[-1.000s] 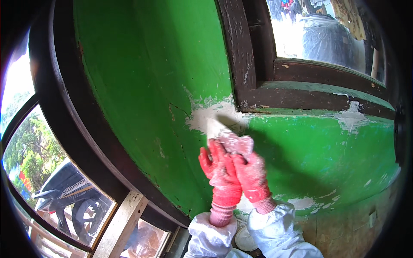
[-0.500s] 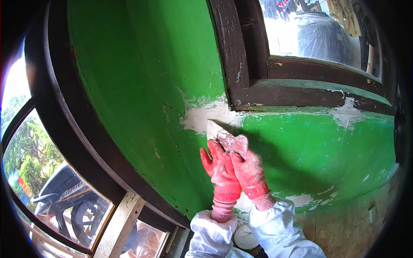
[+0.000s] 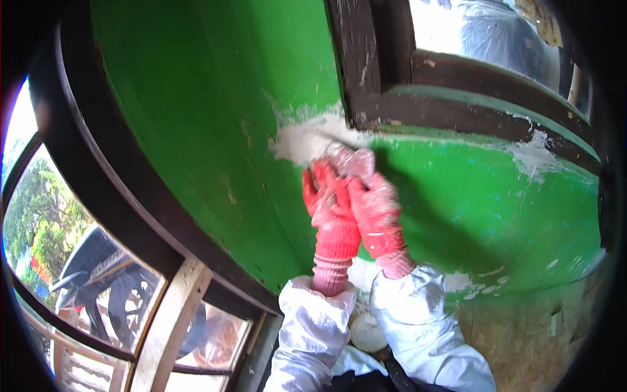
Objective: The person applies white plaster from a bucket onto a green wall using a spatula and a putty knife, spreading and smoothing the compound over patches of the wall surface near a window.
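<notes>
Both my hands wear red knitted gloves smeared with white. They are close together against a green wall (image 3: 431, 196), just below the corner of a dark window frame. A putty knife (image 3: 360, 163), coated with whitish filler, is between them, its blade end at a white filler patch (image 3: 294, 142) on the wall. My right hand (image 3: 377, 219) is closed on the knife. My left hand (image 3: 334, 212) has its fingers up against the blade, one outer finger held slightly apart. Motion blurs the blade, and the gloves hide part of its handle.
The dark wooden window frame (image 3: 444, 108) is at the upper right, with another filler patch (image 3: 535, 157) below it. A glazed window and a pale timber post (image 3: 173, 320) stand at the left. Below my forearms sits a round whitish container (image 3: 368, 332).
My hands, the putty knife and the wall all appear higher in the view, as the view has tilted down. The knife remains at the same filler patch, now blurred by motion.
</notes>
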A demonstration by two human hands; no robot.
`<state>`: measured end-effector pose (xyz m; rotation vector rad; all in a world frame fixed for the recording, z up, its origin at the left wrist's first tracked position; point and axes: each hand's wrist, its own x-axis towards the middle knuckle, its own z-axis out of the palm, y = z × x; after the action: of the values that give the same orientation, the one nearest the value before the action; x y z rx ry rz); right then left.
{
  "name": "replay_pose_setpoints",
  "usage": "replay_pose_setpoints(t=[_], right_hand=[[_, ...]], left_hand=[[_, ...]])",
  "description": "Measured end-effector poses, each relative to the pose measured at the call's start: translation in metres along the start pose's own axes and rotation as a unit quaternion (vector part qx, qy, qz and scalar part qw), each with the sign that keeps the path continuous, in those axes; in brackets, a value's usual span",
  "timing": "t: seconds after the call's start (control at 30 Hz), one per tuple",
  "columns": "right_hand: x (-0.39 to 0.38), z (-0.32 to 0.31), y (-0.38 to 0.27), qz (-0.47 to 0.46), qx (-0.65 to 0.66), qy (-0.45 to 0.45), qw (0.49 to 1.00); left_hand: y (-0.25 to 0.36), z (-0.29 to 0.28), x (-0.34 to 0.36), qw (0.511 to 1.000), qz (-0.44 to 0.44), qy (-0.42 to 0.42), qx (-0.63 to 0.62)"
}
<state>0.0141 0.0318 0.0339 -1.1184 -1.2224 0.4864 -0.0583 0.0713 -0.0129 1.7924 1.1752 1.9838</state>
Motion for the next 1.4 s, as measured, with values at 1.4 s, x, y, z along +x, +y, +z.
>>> replay_pose_setpoints(t=[1.4], right_hand=[[-0.245, -0.095, 0.460, 0.127, -0.348, -0.628, 0.684]], left_hand=[[-0.200, -0.037, -0.563, 0.686, -0.592, -0.185, 0.381]])
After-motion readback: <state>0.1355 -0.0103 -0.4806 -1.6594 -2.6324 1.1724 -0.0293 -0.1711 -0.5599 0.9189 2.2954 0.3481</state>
